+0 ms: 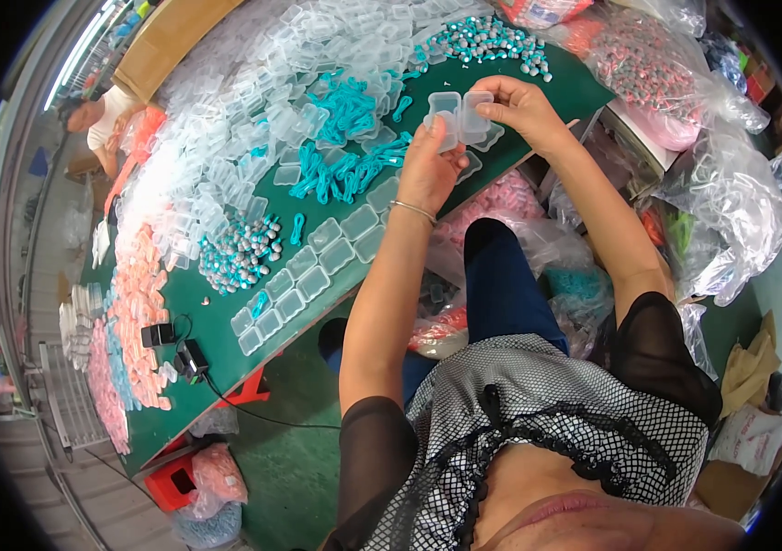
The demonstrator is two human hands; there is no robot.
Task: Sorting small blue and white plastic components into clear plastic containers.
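Above the table's near edge, my left hand [435, 169] is closed round a small clear plastic box [444, 118] with its lid swung open. The thumb presses on its face. My right hand [521, 108] pinches the clear flap on the box's right side [476, 112] between thumb and fingers. Some of the box is hidden behind the fingers. Under and beside the hands, more open clear boxes [339, 252] stand in a double row along the table edge. One box at the row's left end has a teal looped piece [261, 301] in it.
A large heap of clear boxes [226, 138] covers the green table [196, 367]. Near it lie teal looped pieces [345, 110], teal-and-grey beads [240, 253], peach pieces [139, 312] and black adapters [191, 358]. Plastic bags [726, 202] crowd the right. Another person [108, 124] sits far left.
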